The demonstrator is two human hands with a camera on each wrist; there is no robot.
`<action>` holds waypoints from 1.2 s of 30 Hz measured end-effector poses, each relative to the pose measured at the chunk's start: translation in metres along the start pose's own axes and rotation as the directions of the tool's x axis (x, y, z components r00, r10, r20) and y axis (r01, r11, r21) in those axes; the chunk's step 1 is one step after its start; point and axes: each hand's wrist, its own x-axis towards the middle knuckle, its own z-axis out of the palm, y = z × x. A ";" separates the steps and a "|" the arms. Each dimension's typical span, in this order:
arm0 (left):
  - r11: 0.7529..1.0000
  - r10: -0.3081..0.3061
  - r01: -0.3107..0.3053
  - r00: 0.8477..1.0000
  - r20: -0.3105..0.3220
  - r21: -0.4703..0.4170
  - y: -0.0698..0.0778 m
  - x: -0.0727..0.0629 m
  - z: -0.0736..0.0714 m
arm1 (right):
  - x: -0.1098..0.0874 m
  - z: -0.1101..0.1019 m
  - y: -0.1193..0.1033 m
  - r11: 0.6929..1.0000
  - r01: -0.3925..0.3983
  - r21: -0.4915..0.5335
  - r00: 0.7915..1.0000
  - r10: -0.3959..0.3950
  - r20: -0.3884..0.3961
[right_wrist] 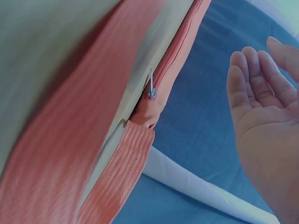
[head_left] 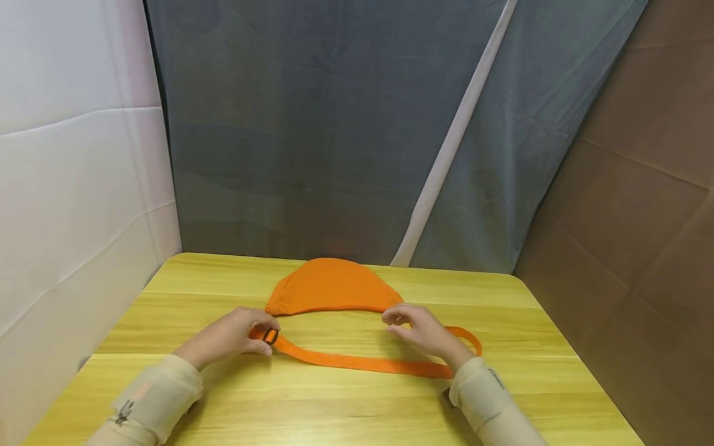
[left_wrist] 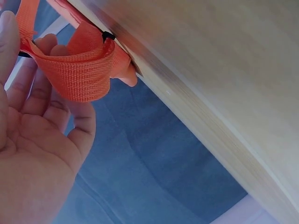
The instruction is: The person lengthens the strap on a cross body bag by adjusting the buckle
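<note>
An orange waist bag (head_left: 337, 286) lies flat toward the table's far edge, its curved side away from me. Its orange webbing strap (head_left: 362, 363) runs across the table nearer to me and loops round at the right. My left hand (head_left: 234, 337) holds the strap's left part beside a black slider buckle (head_left: 270, 336); in the left wrist view a doubled loop of webbing (left_wrist: 81, 77) hangs over the fingers. My right hand (head_left: 426, 331) hovers by the bag's right corner, fingers loosely bent and holding nothing. A metal zip pull (right_wrist: 151, 91) shows in the right wrist view.
The wooden table (head_left: 312, 409) has rounded far corners. A dark grey-blue curtain (head_left: 334, 124) with a pale diagonal strip (head_left: 457, 130) hangs behind it. White cloth (head_left: 78, 155) stands at the left, brown cloth (head_left: 641, 217) at the right.
</note>
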 end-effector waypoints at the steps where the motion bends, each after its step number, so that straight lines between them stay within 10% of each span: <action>1: 1.000 0.006 -0.006 1.000 -0.001 0.007 0.000 0.000 0.000 | 0.001 0.001 0.000 1.000 0.005 -0.002 1.000 -0.005 0.000; 36: 1.000 -0.019 0.019 1.000 0.000 0.006 0.002 0.000 -0.001 | 0.021 0.014 -0.010 1.000 0.003 0.001 1.000 -0.003 0.025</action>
